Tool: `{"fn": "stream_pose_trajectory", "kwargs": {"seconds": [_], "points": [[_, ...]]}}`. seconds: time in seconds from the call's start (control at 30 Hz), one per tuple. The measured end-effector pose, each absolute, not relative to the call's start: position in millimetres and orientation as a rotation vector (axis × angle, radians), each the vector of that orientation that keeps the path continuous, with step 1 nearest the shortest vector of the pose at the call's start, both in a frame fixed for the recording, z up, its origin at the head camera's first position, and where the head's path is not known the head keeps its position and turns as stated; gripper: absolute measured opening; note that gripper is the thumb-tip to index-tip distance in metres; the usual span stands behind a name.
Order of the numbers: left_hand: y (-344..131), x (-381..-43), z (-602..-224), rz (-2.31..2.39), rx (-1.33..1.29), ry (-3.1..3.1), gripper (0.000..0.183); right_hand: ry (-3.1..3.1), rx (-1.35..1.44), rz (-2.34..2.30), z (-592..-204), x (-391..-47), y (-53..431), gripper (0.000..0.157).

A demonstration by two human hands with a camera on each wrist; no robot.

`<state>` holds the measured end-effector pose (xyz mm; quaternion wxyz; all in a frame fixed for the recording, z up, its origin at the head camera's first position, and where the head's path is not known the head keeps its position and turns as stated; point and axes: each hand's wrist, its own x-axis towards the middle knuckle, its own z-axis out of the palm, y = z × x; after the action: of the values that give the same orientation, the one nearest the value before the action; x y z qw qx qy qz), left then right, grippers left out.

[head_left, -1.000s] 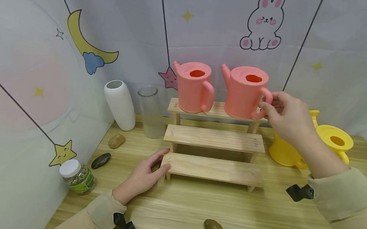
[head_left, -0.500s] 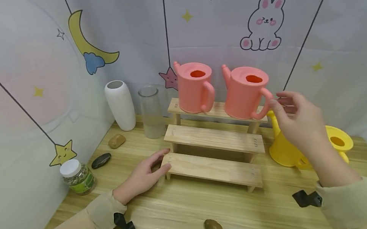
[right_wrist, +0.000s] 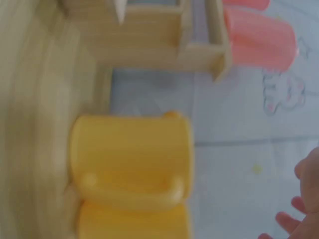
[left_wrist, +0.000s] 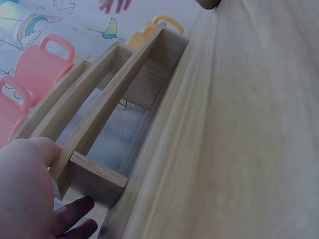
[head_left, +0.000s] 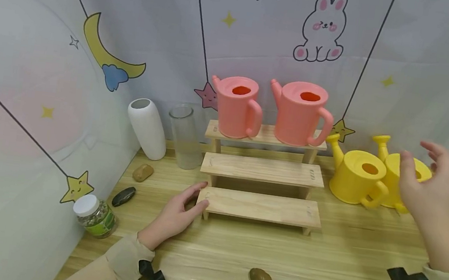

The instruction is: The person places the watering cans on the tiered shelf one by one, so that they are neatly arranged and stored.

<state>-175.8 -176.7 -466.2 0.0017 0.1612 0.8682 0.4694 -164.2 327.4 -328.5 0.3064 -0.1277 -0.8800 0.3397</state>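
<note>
Two pink watering cans stand on the top step of a three-step wooden stand [head_left: 258, 206], one pink watering can [head_left: 236, 108] at left and another pink watering can [head_left: 300, 114] at right. My left hand [head_left: 175, 215] grips the left end of the bottom step, thumb and fingers spread around its side; the left wrist view shows the thumb [left_wrist: 42, 149] against the board. Two yellow watering cans sit on the table right of the stand, the nearer yellow can [head_left: 356, 177] partly covering the other yellow can [head_left: 393, 172]. My right hand [head_left: 433, 184], holding nothing, overlaps the farther one with fingers apart.
A white vase [head_left: 147, 129] and a clear glass vase [head_left: 184, 137] stand left of the stand. Stones, one tan [head_left: 143, 173] and one black [head_left: 123, 197], lie near a white-lidded jar [head_left: 95, 216]. A brown stone [head_left: 260, 279] lies in front. Patterned cloth hangs behind.
My right hand has let go of the right pink watering can's handle and moved right and down toward the yellow cans. My left hand stays on the stand.
</note>
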Motion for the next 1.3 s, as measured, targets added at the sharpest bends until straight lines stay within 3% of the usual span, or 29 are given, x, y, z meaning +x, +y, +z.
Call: {"fn": "stream_pose_trajectory", "kwargs": {"seconds": [0.3,0.6,0.87,1.3], "points": [[-177.2,-173.7,-468.1,1.484,0.500,2.711,0.054,-2.380,-0.565,0.994,-380.7,-147.2,371.0,0.073],[-177.4,-174.0,-468.2,1.485,0.517,2.722,0.054,-2.386,-0.648,0.987,-424.5,-144.9,392.3,0.078],[-177.8,-177.8,-468.2,1.487,0.530,2.716,0.055,-2.464,-0.668,0.835,-439.5,-146.2,398.9,0.065],[-177.7,-176.0,-466.6,1.495,0.508,2.706,0.056,-2.471,-0.446,0.796,-450.7,-148.6,400.7,0.042]]}}
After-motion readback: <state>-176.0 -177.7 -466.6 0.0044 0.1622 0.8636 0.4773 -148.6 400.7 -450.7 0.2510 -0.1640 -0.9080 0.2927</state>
